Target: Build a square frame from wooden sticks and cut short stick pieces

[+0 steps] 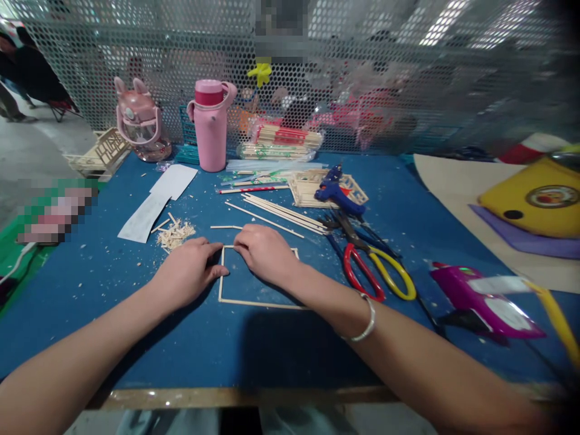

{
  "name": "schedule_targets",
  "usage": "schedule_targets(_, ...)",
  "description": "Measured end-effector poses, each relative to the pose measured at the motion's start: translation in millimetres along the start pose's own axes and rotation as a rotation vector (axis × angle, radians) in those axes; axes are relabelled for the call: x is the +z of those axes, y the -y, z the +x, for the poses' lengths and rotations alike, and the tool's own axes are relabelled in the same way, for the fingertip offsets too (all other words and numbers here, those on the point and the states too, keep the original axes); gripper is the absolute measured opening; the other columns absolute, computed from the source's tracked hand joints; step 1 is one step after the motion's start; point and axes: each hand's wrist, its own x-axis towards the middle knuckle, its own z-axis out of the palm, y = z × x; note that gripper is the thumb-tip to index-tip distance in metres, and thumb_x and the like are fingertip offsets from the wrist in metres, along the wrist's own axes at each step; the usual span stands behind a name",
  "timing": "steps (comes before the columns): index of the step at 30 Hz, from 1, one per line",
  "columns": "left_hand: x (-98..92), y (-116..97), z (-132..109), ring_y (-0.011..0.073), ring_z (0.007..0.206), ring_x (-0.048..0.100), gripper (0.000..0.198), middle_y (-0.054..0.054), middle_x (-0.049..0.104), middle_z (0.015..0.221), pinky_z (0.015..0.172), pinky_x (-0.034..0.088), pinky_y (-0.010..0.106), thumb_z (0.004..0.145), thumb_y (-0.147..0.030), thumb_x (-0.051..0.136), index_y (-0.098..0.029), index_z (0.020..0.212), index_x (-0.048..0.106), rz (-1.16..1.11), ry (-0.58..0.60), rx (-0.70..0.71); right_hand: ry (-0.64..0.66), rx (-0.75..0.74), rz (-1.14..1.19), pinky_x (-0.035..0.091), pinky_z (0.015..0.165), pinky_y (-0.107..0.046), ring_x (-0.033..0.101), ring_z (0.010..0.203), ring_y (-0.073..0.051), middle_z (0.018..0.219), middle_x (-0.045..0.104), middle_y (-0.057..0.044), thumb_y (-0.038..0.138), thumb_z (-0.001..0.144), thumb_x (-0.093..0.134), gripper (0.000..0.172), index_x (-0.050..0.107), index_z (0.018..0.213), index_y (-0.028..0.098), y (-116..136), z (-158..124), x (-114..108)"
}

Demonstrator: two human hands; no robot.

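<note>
A rectangular frame of thin wooden sticks [258, 303] lies flat on the blue tabletop. My left hand [188, 272] holds its upper left corner, index finger at the corner and thumb on the left side stick. With fingertips pinched together, my right hand [265, 251] grips the top side near that corner; the hand and forearm hide part of the top and right sides. Just beyond my right fingers lies a short loose stick [224, 227]. A pile of small stick offcuts [174, 234] sits beyond my left hand.
Long sticks [285, 211], scissors [362, 266] and a blue glue gun [338, 190] lie beyond my right hand. A purple tool [489, 302] is at the right. A pink bottle [211, 127] and clear jug [142, 130] stand by the perforated metal panel [172, 54]. White paper strips [156, 202] lie left.
</note>
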Motion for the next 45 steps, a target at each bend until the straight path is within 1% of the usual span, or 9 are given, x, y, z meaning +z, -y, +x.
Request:
schedule_targets(3, -1.4, -0.9, 1.1, 0.0200, 0.071, 0.054, 0.036, 0.005, 0.059, 0.077, 0.064, 0.041, 0.029, 0.076, -0.040, 0.062, -0.016, 0.103, 0.061, -0.044, -0.018, -0.032, -0.002, 0.004, 0.003, 0.032, 0.063, -0.026, 0.051, 0.069, -0.015, 0.073, 0.060, -0.005, 0.015, 0.081, 0.050, 0.018, 0.066, 0.071, 0.016, -0.3, -0.2, 0.6)
schedule_targets(7, -1.6, -0.2, 1.2, 0.0200, 0.072, 0.055, 0.038, 0.004, 0.062, 0.077, 0.063, 0.040, 0.029, 0.071, -0.041, 0.067, -0.016, 0.099, 0.062, -0.085, -0.058, -0.080, -0.008, 0.006, 0.011, 0.032, 0.063, -0.026, 0.051, 0.070, -0.014, 0.073, 0.060, -0.004, 0.016, 0.081, 0.051, 0.017, 0.065, 0.072, 0.016, -1.2, -0.6, 2.4)
schedule_targets(12, -1.4, 1.6, 0.1, 0.0195, 0.075, 0.057, 0.026, 0.006, 0.062, 0.080, 0.068, 0.042, 0.030, 0.077, -0.040, 0.061, -0.017, 0.088, 0.068, -0.064, -0.040, -0.005, -0.025, 0.015, 0.040, 0.033, 0.066, -0.025, 0.053, 0.074, -0.014, 0.075, 0.061, -0.004, 0.017, 0.084, 0.048, 0.019, 0.066, 0.076, 0.016, -1.8, -1.4, 4.6)
schedule_targets(17, -1.1, 2.1, -0.6, 0.0197, 0.074, 0.057, 0.031, 0.006, 0.062, 0.079, 0.067, 0.044, 0.030, 0.077, -0.041, 0.060, -0.018, 0.098, 0.067, -0.036, -0.041, -0.003, -0.006, 0.019, 0.039, 0.033, 0.065, -0.026, 0.053, 0.073, -0.014, 0.076, 0.061, -0.004, 0.018, 0.084, 0.048, 0.020, 0.066, 0.077, 0.017, -0.9, -1.2, 3.0)
schedule_targets(21, 0.5, 2.8, -1.2, 0.0200, 0.076, 0.058, 0.034, 0.007, 0.063, 0.083, 0.070, 0.045, 0.031, 0.079, -0.040, 0.058, -0.018, 0.104, 0.066, -0.033, -0.050, 0.020, -0.006, 0.027, 0.029, 0.032, 0.064, -0.026, 0.053, 0.072, -0.014, 0.074, 0.061, -0.004, 0.017, 0.083, 0.048, 0.020, 0.066, 0.075, 0.016, -0.3, -1.0, 2.3)
schedule_targets(32, 2.7, 5.7, 0.0, 0.0183, 0.074, 0.058, 0.030, 0.008, 0.062, 0.081, 0.070, 0.046, 0.030, 0.080, -0.039, 0.057, -0.017, 0.097, 0.069, -0.026, -0.042, 0.070, -0.018, 0.047, 0.029, 0.029, 0.060, -0.027, 0.051, 0.069, -0.014, 0.073, 0.061, -0.004, 0.017, 0.083, 0.048, 0.019, 0.064, 0.072, 0.017, 0.7, -2.0, 3.2)
schedule_targets(37, 2.1, 5.0, -0.2, 0.0188, 0.074, 0.058, 0.030, 0.008, 0.062, 0.081, 0.068, 0.046, 0.030, 0.080, -0.039, 0.057, -0.017, 0.097, 0.069, -0.025, -0.036, 0.065, -0.015, 0.040, 0.016, 0.029, 0.060, -0.027, 0.052, 0.069, -0.014, 0.073, 0.061, -0.004, 0.017, 0.083, 0.048, 0.019, 0.063, 0.071, 0.016, 1.3, -1.7, 2.2)
schedule_targets(43, 4.1, 6.5, -1.0, 0.0187, 0.076, 0.058, 0.030, 0.008, 0.063, 0.083, 0.070, 0.046, 0.031, 0.080, -0.038, 0.057, -0.018, 0.100, 0.068, -0.032, -0.061, 0.074, -0.022, 0.043, -0.021, 0.028, 0.059, -0.027, 0.052, 0.068, -0.014, 0.073, 0.062, -0.004, 0.018, 0.083, 0.048, 0.019, 0.064, 0.073, 0.017, 3.0, -2.6, 2.3)
schedule_targets(45, 4.0, 6.4, -0.8, 0.0185, 0.075, 0.058, 0.030, 0.008, 0.063, 0.083, 0.070, 0.046, 0.030, 0.080, -0.039, 0.057, -0.017, 0.099, 0.068, -0.033, -0.060, 0.078, -0.028, 0.042, -0.049, 0.027, 0.058, -0.028, 0.052, 0.067, -0.014, 0.073, 0.062, -0.004, 0.018, 0.083, 0.048, 0.019, 0.065, 0.074, 0.017, 4.1, -2.9, 2.7)
